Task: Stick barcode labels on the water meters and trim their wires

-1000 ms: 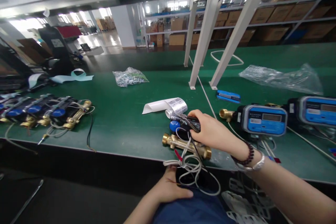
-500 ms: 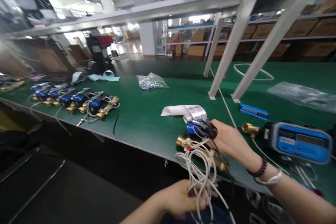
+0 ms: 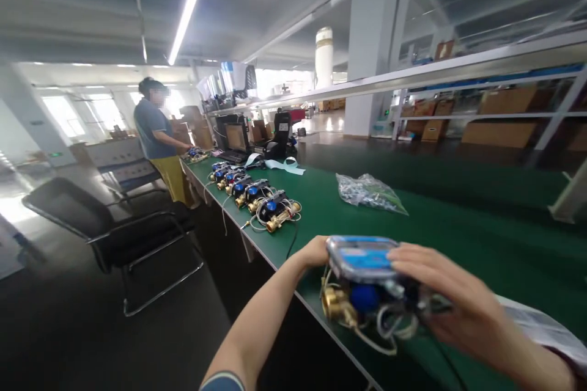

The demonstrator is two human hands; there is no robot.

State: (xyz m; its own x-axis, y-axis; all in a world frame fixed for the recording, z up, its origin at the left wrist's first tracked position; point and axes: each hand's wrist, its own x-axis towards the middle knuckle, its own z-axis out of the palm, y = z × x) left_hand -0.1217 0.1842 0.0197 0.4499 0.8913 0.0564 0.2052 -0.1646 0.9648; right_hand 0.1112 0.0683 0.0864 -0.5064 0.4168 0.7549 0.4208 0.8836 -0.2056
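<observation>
My right hand (image 3: 452, 284) is gripping the boxy plastic meter (image 3: 364, 256) with round brass pipe (image 3: 334, 303). My left hand (image 3: 314, 251) is touching its corner, but I cannot tell its grip.

The left sleeve (image 3: 222, 383) is blue with pale edging.

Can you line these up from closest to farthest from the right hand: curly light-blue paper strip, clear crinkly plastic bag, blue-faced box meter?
Nearest to the right hand first:
1. Blue-faced box meter: touching its fingers.
2. Clear crinkly plastic bag: ahead, on the green bench.
3. Curly light-blue paper strip: farther along, to the left.
</observation>
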